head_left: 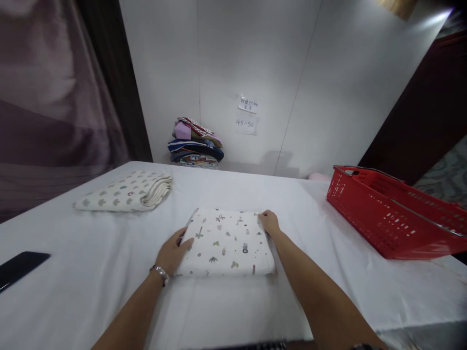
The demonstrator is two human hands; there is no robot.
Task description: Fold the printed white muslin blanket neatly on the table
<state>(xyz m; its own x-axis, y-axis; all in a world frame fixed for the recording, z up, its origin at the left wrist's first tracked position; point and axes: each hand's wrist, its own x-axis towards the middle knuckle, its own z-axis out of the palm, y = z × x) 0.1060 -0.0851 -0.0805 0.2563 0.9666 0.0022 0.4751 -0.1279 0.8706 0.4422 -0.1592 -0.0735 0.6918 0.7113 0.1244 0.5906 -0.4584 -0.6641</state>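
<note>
A folded white cloth [224, 245] printed with small plants and figures lies flat on the table in front of me. My left hand [173, 253] holds its left edge, thumb on top and the other fingers partly hidden at the side. At the far right corner, my right hand [269, 222] pinches the fabric with curled fingers. Between my forearms, a plain white stretch of fabric [229, 308] extends from the printed cloth towards me; whether it belongs to that cloth I cannot tell.
Another folded cloth with a grey print [124, 192] lies at the left on the white-covered table [292, 194]. A dark flat object [22, 267] rests at the left edge. On the right stands a red plastic basket [379, 211]. Folded textiles [197, 143] are stacked against the wall.
</note>
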